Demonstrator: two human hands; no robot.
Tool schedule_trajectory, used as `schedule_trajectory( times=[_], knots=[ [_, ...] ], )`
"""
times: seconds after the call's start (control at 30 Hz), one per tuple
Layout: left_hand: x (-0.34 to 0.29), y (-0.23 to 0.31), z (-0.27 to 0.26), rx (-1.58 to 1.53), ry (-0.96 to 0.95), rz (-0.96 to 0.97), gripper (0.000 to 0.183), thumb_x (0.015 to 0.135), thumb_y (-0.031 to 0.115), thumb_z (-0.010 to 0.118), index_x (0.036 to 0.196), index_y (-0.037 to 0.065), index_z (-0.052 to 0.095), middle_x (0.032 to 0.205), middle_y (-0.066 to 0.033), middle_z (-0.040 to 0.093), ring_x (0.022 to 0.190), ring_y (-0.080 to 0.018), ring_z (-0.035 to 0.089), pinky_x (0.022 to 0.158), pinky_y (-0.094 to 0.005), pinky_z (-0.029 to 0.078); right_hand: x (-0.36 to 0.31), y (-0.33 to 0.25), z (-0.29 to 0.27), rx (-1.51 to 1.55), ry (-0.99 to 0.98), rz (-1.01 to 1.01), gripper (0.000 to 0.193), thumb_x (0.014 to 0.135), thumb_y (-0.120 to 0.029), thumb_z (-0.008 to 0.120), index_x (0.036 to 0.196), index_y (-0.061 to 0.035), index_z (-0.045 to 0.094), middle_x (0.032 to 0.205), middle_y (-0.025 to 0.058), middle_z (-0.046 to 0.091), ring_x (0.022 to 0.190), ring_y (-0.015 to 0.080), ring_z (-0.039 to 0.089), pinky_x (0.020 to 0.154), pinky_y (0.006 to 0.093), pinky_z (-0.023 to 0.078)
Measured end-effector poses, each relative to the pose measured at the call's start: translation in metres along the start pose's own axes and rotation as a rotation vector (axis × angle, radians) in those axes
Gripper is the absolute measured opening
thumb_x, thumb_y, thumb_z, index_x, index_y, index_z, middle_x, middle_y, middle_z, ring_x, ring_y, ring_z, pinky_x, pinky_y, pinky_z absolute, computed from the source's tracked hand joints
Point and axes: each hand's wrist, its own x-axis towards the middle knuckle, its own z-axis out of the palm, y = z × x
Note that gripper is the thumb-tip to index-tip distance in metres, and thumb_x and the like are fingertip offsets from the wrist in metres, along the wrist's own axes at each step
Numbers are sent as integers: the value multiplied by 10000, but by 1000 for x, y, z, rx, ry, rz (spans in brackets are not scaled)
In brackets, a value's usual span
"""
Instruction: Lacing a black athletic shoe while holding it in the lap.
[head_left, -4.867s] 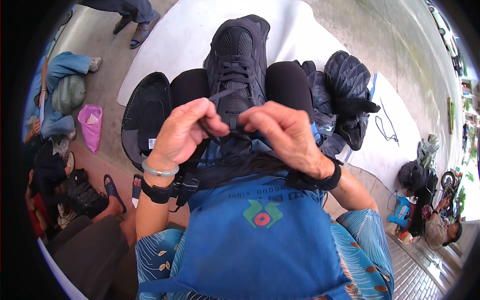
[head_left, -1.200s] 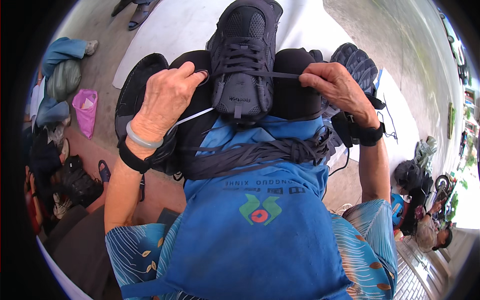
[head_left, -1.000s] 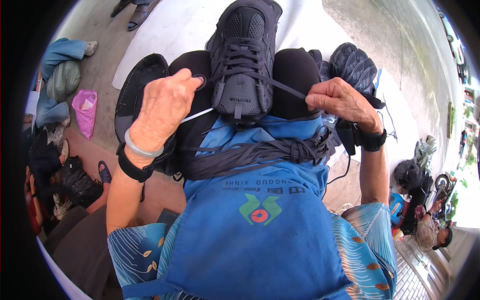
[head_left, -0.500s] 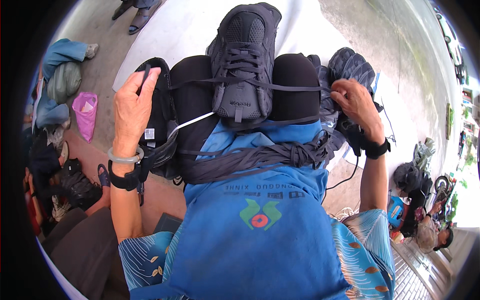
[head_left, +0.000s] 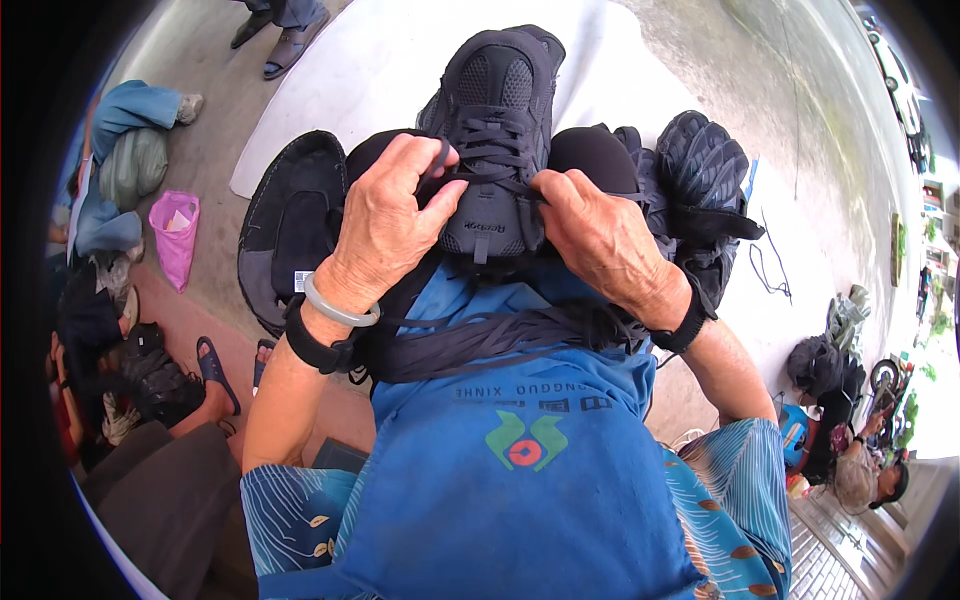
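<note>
A dark grey sneaker [head_left: 490, 85] stands between my knees, its tongue toward me and its lace [head_left: 492, 140] threaded across the front. My left hand [head_left: 395, 215] pinches one lace end at the left side of the tongue. On the other side, my right hand [head_left: 605, 235] is closed with the other lace end at its fingertips. Between the hands the lace passes over the tongue. A bundle of loose dark laces [head_left: 470, 345] lies across my lap on the blue apron [head_left: 520, 520].
Left of my knee lies a black shoe part [head_left: 262, 225]. Dark grey shoes [head_left: 700, 150] are piled at the right on a white sheet [head_left: 330, 85]. A pink bag [head_left: 175, 240] stands on the floor at left. Other people sit or stand around the edges.
Both hands have come inward from far apart to the sides of the sneaker's tongue. The lace, stretched wide before, is now short between them.
</note>
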Motion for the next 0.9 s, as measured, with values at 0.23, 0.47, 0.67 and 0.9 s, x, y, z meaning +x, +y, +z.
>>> schedule_trajectory(
  times=[0.23, 0.47, 0.67, 0.9],
  knots=[
    [3, -8, 1, 6, -2, 74, 163, 826, -5, 698, 947, -5, 589, 875, -80, 577, 761, -186, 585, 684, -282, 483, 1, -2, -3, -52, 14, -78, 186, 839, -59, 590, 997, -59, 492, 715, 102, 521, 652, 296, 613, 573, 367, 502],
    [5, -10, 1, -100, -86, -122, 157, 873, 78, 670, 943, -19, 569, 866, -108, 588, 775, -221, 582, 712, -316, 482, 23, 4, -38, 1282, -416, 899, 193, 947, -174, 524, 870, -30, 627, 584, -92, 382, 468, 5, 321, 393, 194, 246],
    [9, -9, -4, 14, -118, -16, 194, 872, 129, 659, 915, -35, 565, 841, -161, 620, 765, -277, 618, 730, -341, 493, 23, 23, -33, 1070, -509, 893, 220, 950, -210, 526, 830, -51, 620, 564, -102, 347, 435, -5, 250, 363, 193, 188],
    [26, 1, -20, -258, -254, -355, 182, 936, 216, 617, 916, 41, 571, 718, 54, 472, 635, -7, 443, 524, -192, 382, 25, 4, -34, 1160, -686, 958, 231, 937, -231, 528, 821, -57, 627, 573, -91, 398, 443, 6, 309, 382, 187, 244]
  ],
)
